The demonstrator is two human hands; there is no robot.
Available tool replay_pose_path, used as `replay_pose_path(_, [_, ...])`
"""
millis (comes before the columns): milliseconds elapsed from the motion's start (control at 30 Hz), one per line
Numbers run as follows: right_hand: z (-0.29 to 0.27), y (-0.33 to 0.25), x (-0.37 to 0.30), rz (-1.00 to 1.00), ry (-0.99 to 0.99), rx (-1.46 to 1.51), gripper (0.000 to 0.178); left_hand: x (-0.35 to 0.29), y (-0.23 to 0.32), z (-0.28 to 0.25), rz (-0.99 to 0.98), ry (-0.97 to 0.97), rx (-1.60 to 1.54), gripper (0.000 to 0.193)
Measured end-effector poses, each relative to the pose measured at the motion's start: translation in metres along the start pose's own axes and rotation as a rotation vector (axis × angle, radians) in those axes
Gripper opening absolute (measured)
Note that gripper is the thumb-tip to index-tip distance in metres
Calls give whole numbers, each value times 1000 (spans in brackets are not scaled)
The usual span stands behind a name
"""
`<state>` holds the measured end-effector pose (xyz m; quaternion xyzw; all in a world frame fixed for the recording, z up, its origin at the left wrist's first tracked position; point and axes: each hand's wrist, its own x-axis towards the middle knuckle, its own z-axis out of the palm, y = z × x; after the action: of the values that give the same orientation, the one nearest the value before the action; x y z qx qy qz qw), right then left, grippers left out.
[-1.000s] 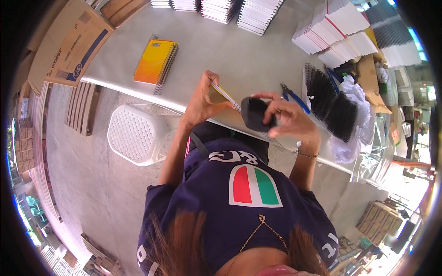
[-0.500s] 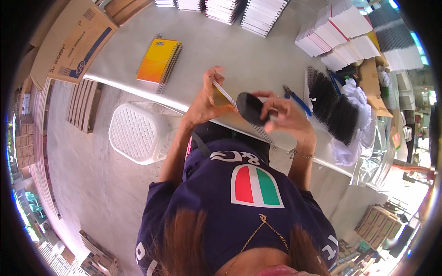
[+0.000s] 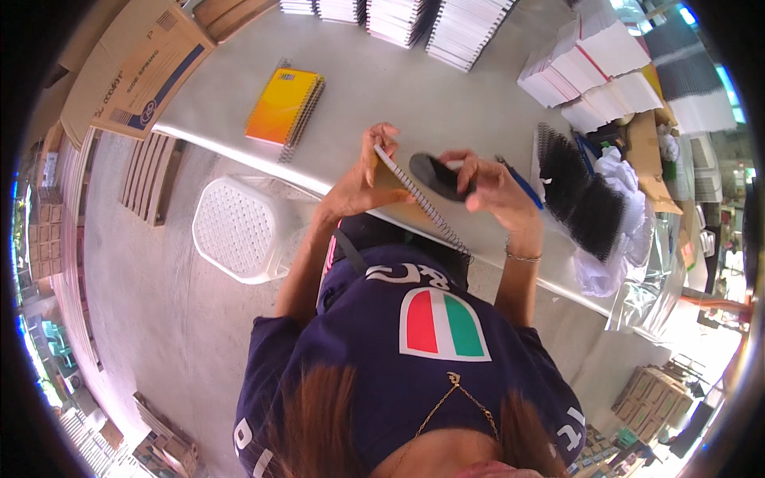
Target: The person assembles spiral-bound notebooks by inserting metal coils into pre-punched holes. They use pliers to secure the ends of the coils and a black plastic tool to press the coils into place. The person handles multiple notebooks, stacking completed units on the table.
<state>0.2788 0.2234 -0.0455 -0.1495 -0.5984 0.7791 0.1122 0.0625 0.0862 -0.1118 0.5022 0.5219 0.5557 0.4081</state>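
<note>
My left hand (image 3: pixel 355 185) is closed on a spiral notebook (image 3: pixel 388 166), held edge-on above the table's front edge. A wire coil (image 3: pixel 442 226) runs along its spine and sticks out well past the lower right end. In my right hand (image 3: pixel 504 191) is a dark, flat, rounded disc (image 3: pixel 434 174), tilted just above the coil; its exact kind does not show. Fingers curl over the disc's right end. A second spiral notebook (image 3: pixel 283 105), yellow and orange, lies on the table to the left, wire ends projecting past its top and bottom.
Blue-handled pliers (image 3: pixel 522 183) lie right of my right hand. Beyond them are a pile of black wire coils (image 3: pixel 580 191) and crumpled white paper (image 3: pixel 633 203). Stacked notebooks (image 3: pixel 470 32) line the table's far side. A white plastic stool (image 3: pixel 235 229) and a cardboard box (image 3: pixel 147 72) are at left.
My right hand has tilted the disc flatter and drawn it off the spine, so more of the coil shows. My left hand keeps its hold on the notebook. The view has shifted slightly.
</note>
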Motion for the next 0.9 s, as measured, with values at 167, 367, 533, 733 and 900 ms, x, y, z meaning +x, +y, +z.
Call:
replay_pose_path(167, [8, -4, 1, 65, 31, -90, 42, -1, -1, -3, 48, -37, -24, 105])
replay_pose_path(367, [15, -13, -1, -34, -108, -172, 31, 2, 9, -3, 4, -46, -4, 102])
replay_pose_path(533, [15, -3, 16, -13, 9, -270, 29, -1, 1, -2, 0, -86, -30, 100])
replay_pose_path(733, [18, -9, 19, -75, -13, -215, 30, 2, -3, -2, 19, -73, -52, 104])
replay_pose_path(900, [-6, 30, 37, -253, 536, -834, 42, 5, -2, 7, 59, 12, 42, 80])
